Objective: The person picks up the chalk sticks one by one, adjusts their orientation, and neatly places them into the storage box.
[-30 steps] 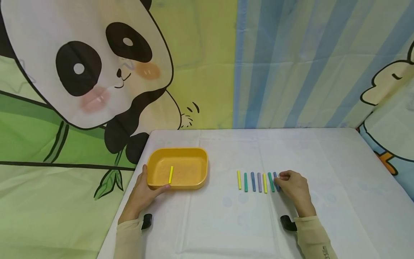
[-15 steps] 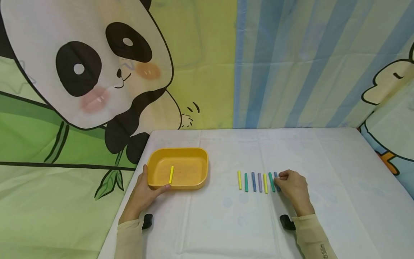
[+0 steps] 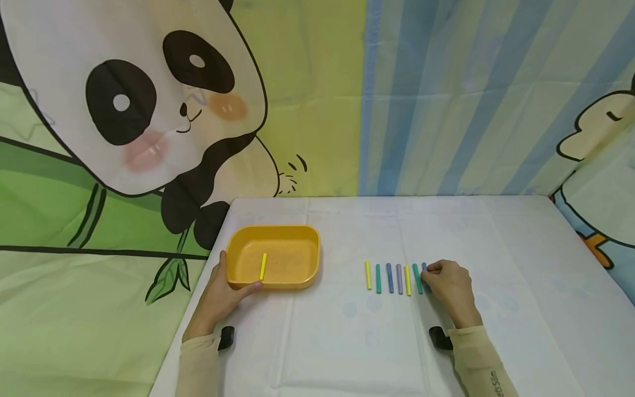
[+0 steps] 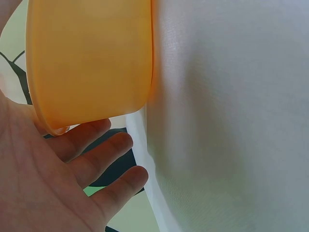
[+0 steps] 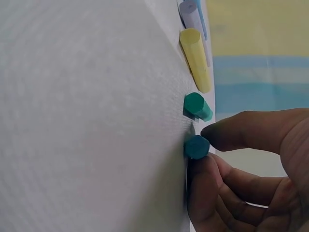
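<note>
An orange tray (image 3: 297,242) sits near the table's left edge with one yellow stick (image 3: 263,266) lying in it. My left hand (image 3: 223,295) rests against the tray's near left corner, thumb along the side wall and straight fingers (image 4: 96,159) by the tray (image 4: 91,63). Several coloured sticks lie in a row, from a yellow one (image 3: 367,275) to a green one (image 3: 418,278). My right hand (image 3: 428,274) pinches the rightmost blue stick (image 3: 424,267) on the cloth. In the right wrist view the blue stick's end (image 5: 196,146) sits between thumb and fingertips (image 5: 203,188).
A white cloth (image 3: 446,231) covers the table, whose left edge runs just beside the tray. Printed fabric with a panda (image 3: 139,99) hangs behind and to the left. In the right wrist view a green stick (image 5: 198,106) and a yellow stick (image 5: 195,58) lie next to the pinched one.
</note>
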Action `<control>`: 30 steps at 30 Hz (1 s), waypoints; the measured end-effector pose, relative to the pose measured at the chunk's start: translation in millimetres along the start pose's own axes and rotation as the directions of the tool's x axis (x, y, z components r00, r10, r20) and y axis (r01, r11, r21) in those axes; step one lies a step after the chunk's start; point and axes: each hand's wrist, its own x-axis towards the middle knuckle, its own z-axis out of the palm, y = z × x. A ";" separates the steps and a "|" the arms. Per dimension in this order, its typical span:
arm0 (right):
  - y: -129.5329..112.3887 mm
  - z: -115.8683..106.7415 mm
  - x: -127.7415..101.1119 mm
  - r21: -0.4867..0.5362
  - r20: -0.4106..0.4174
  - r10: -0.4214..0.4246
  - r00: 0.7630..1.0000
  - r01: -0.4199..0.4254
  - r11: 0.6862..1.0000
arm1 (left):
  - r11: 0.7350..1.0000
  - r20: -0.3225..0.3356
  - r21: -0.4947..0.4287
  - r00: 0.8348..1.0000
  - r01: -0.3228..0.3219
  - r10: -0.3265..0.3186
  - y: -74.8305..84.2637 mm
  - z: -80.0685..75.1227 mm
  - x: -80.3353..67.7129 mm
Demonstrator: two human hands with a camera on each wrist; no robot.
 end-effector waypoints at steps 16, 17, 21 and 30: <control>-7.7 -6.1 5.5 0.028 -0.018 0.019 1.000 -0.019 0.999 | 1.000 -0.004 -0.008 1.000 -0.011 0.011 0.1 0.7 0.4; -9.0 -6.6 5.9 0.031 -0.016 0.023 1.000 -0.022 0.999 | 1.000 -0.005 -0.008 1.000 -0.012 0.012 0.1 0.8 0.5; -13.6 -6.8 5.9 0.058 0.007 0.038 0.999 -0.038 0.998 | 1.000 -0.005 -0.013 1.000 -0.013 0.013 0.2 1.1 0.5; -27.6 3.0 4.1 0.115 0.036 0.015 0.999 -0.019 0.993 | 1.000 -0.006 -0.021 1.000 -0.016 0.016 -0.7 1.0 -0.3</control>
